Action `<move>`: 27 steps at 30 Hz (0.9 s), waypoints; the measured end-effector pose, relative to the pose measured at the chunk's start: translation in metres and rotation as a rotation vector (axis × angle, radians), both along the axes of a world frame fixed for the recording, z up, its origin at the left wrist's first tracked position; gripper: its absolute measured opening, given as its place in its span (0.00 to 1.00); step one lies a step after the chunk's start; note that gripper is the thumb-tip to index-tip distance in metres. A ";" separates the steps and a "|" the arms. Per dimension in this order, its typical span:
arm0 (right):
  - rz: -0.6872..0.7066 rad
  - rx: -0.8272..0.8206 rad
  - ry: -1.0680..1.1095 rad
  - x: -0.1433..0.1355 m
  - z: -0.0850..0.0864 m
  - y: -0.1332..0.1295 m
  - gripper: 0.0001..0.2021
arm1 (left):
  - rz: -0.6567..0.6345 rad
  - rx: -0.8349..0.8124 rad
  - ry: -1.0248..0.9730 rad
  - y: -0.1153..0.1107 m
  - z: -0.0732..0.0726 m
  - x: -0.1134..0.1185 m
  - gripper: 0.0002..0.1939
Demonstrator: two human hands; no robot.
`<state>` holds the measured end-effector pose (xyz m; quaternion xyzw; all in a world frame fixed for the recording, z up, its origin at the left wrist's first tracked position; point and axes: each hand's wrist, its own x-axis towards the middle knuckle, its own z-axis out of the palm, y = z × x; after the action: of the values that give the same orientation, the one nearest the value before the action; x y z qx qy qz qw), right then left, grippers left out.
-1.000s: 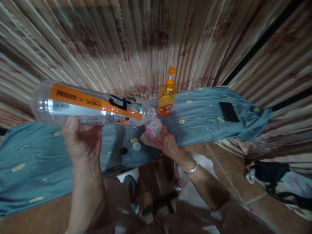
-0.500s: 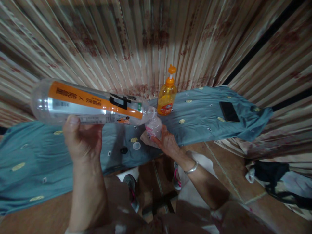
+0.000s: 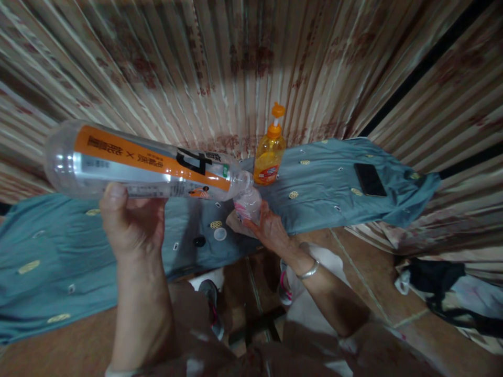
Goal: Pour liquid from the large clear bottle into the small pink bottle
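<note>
My left hand (image 3: 131,220) is wrapped round a large clear bottle (image 3: 153,165) with an orange and silver label, tipped nearly level, its neck pointing right. The mouth of that bottle meets the top of a small clear bottle (image 3: 248,203) with pink print. Fingers of my right hand (image 3: 271,230) grip the small bottle from the right. Beneath the small bottle lies a beige cloth (image 3: 236,224), partly hidden. Just behind stands an orange pump bottle (image 3: 269,159) holding yellow-orange liquid. Whether liquid flows between the two mouths is too unclear to tell.
A blue-green cloth (image 3: 318,178) covers the long surface. On it are a black cap (image 3: 199,241), a clear round lid (image 3: 220,234) and a dark phone (image 3: 370,180) at the right. Pleated curtains (image 3: 236,68) hang behind. Dark and pale fabric (image 3: 444,283) lies at the lower right.
The base of the large bottle has risen slightly and shifted a little left with my left hand. My right hand and the small bottle look almost unmoved.
</note>
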<state>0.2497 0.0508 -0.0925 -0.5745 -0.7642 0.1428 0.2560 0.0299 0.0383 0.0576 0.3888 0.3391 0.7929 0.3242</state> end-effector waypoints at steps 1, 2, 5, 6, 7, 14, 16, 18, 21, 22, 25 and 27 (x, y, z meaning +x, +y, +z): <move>0.000 0.007 0.003 0.000 -0.001 0.000 0.27 | -0.001 0.001 0.002 0.000 -0.001 -0.001 0.30; 0.000 0.014 0.006 0.000 -0.003 0.000 0.27 | -0.002 0.004 0.004 0.000 -0.001 -0.002 0.29; 0.022 0.045 0.019 -0.001 -0.005 -0.001 0.26 | 0.000 0.010 0.006 0.001 -0.003 -0.002 0.28; 0.039 0.059 0.027 -0.001 -0.005 -0.001 0.26 | 0.006 0.005 -0.001 0.002 -0.004 0.000 0.28; 0.060 0.074 0.036 -0.002 -0.005 -0.002 0.26 | 0.009 -0.004 -0.012 0.003 -0.004 0.002 0.28; 0.119 0.067 0.060 -0.006 0.002 -0.003 0.27 | 0.013 -0.114 -0.089 0.004 -0.010 0.013 0.25; 0.110 0.041 0.041 -0.006 0.002 -0.003 0.28 | 0.022 -0.135 -0.095 0.004 -0.013 0.008 0.23; 0.097 0.024 0.023 -0.007 0.002 -0.002 0.28 | 0.019 -0.146 -0.103 0.003 -0.016 0.001 0.21; 0.094 0.017 0.018 -0.006 0.003 -0.002 0.27 | 0.006 -0.163 -0.122 -0.001 -0.019 -0.010 0.21; 0.095 0.019 0.015 -0.005 0.004 -0.002 0.27 | 0.004 -0.171 -0.122 -0.002 -0.020 -0.013 0.22; 0.090 0.021 -0.009 -0.002 0.006 -0.003 0.28 | 0.005 -0.202 -0.124 -0.007 -0.022 -0.020 0.27; 0.087 0.011 -0.014 0.000 0.008 -0.003 0.29 | 0.004 -0.210 -0.131 -0.009 -0.022 -0.022 0.29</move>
<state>0.2499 0.0480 -0.0850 -0.5402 -0.7910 0.1457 0.2474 0.0078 0.0290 0.0353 0.2993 0.3991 0.7774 0.3832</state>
